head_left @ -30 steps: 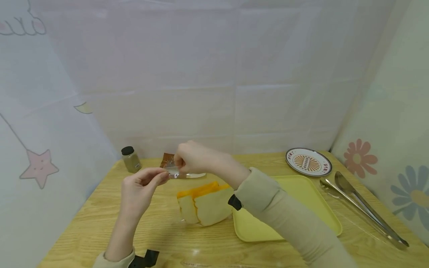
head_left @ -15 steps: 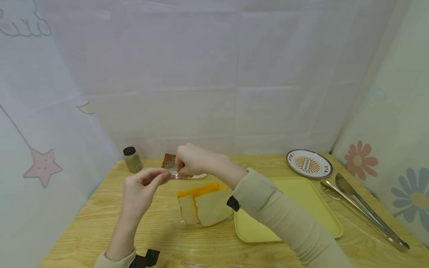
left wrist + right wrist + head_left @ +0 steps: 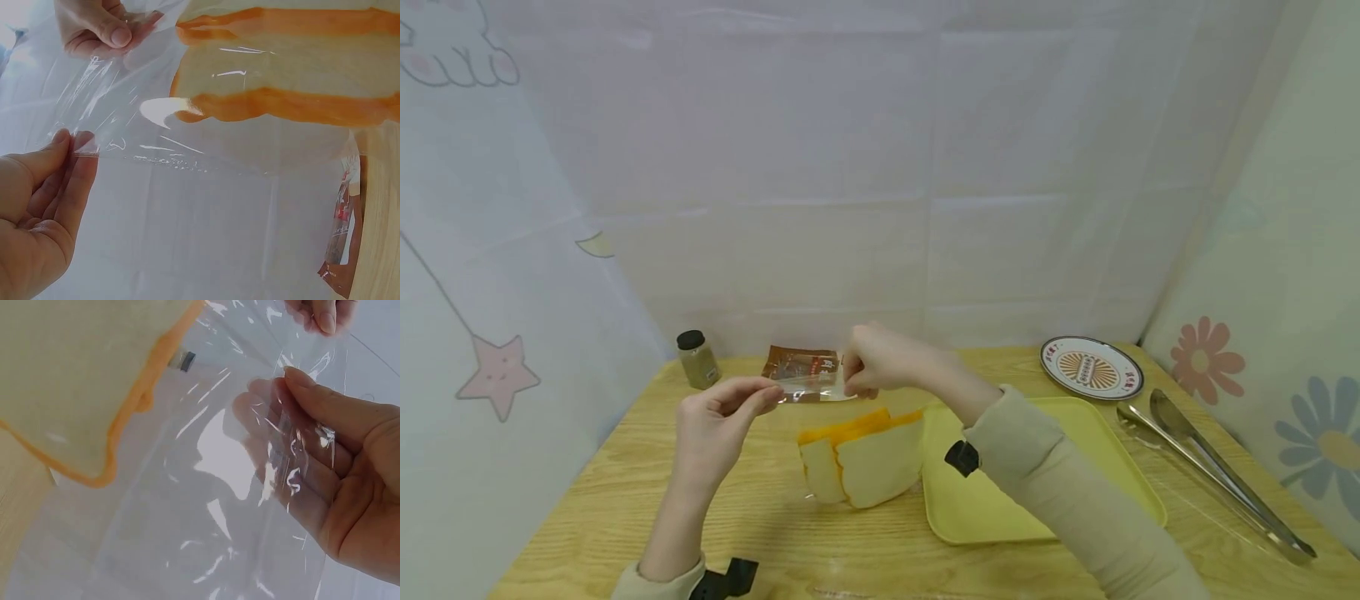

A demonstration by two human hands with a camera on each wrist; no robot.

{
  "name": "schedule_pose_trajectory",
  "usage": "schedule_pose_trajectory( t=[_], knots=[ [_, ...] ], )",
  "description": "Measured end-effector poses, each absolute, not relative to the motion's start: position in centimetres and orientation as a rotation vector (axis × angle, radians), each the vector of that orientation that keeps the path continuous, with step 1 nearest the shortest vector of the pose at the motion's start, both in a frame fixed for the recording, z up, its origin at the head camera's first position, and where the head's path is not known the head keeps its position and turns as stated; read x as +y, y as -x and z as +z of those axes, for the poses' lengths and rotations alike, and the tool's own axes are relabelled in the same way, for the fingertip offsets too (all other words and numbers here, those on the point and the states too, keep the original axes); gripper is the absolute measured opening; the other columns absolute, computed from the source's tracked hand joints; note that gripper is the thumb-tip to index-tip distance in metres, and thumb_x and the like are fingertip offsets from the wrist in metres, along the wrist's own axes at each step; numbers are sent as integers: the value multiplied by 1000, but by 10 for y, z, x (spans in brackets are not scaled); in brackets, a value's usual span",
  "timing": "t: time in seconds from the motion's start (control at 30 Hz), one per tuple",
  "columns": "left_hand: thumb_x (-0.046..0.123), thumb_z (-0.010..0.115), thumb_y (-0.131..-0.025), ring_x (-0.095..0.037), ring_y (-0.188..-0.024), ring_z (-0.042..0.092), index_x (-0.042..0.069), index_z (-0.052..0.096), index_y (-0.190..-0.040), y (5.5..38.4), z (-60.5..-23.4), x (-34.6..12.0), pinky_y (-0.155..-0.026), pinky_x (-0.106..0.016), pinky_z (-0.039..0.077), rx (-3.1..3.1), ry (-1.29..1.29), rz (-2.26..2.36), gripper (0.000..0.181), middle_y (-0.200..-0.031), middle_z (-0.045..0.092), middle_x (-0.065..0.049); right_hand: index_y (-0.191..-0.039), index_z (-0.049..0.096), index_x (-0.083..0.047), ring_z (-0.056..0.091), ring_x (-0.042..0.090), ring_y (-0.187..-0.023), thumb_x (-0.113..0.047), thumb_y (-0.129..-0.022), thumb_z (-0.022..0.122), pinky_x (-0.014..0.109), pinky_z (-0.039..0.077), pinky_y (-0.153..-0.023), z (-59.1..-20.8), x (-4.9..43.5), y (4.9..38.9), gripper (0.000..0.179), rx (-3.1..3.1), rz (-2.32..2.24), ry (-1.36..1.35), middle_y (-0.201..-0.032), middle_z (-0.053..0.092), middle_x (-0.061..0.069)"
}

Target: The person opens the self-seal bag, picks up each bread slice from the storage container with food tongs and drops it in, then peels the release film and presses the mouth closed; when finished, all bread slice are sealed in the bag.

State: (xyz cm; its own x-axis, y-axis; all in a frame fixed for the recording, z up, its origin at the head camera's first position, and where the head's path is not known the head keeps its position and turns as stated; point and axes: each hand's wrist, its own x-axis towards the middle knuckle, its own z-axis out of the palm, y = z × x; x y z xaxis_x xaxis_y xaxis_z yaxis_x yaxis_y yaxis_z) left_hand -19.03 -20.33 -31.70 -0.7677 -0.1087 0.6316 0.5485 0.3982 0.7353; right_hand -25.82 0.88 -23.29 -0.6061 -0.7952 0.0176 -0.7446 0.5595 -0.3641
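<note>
A clear plastic bag holds thick bread slices with orange crusts. My left hand pinches one side of its mouth between thumb and fingertips. Opposite it, my right hand pinches the edge, and the film stretches between the two hands. In the right wrist view the bag's film covers several fingers of the right hand, with the thumb at its edge. The slices hang below the hands in the head view, just left of a yellow tray.
Behind the hands lies a brown packet with a clear window. A jar with a black lid stands at the back left. To the right are a patterned plate and metal tongs on the wooden table.
My right hand has moved rightward along the bag's mouth, away from the left hand, which stays in place. More of the brown packet shows between them.
</note>
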Motion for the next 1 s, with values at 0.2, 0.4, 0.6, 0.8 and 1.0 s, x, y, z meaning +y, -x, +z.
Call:
schedule_pose_trajectory(
  t=[0.2, 0.4, 0.6, 0.8, 1.0],
  knots=[
    [-1, 67, -84, -1, -71, 69, 2, 73, -87, 191, -317, -203, -67, -20, 58, -2056, 368, -1392, 8, -83, 72, -16, -75, 75, -4, 68, 24, -62, -4, -85, 68, 18, 54, -57, -238, 32, 262, 12, 2631, -611, 1269, -66, 70, 8],
    [-2, 67, -84, -1, -71, 69, 1, 73, -87, 190, -317, -204, -66, -21, 58, -2040, 374, -1408, 8, -82, 73, -11, -78, 74, 0, 64, 13, -56, -3, -85, 67, 20, 56, -56, -245, 57, 265, 10, 2606, -752, 1179, -67, 70, 10],
    [-4, 67, -83, -1, -71, 69, 1, 73, -87, 190, -317, -205, -66, -21, 58, -2024, 379, -1412, 9, -81, 74, -3, -80, 74, 2, 66, 16, -60, -1, -85, 66, 22, 57, -58, -250, 83, 266, 10, 2571, -888, 1153, -72, 71, 14],
    [-4, 66, -83, -1, -71, 69, 0, 73, -88, 191, -318, -205, -66, -21, 58, -2022, 381, -1430, 9, -80, 72, 10, -87, 74, 3, 68, 15, -65, -4, -86, 66, 26, 59, -63, -253, 101, 264, 10, 2590, -951, 1086, -75, 72, 12],
    [-3, 66, -84, -1, -71, 69, 1, 73, -88, 191, -317, -205, -66, -21, 58, -2035, 361, -1410, 9, -80, 73, 5, -88, 74, 0, 69, 15, -68, -8, -87, 66, 26, 59, -65, -260, 112, 263, 11, 2641, -1010, 1048, -77, 73, 10]
  ],
)
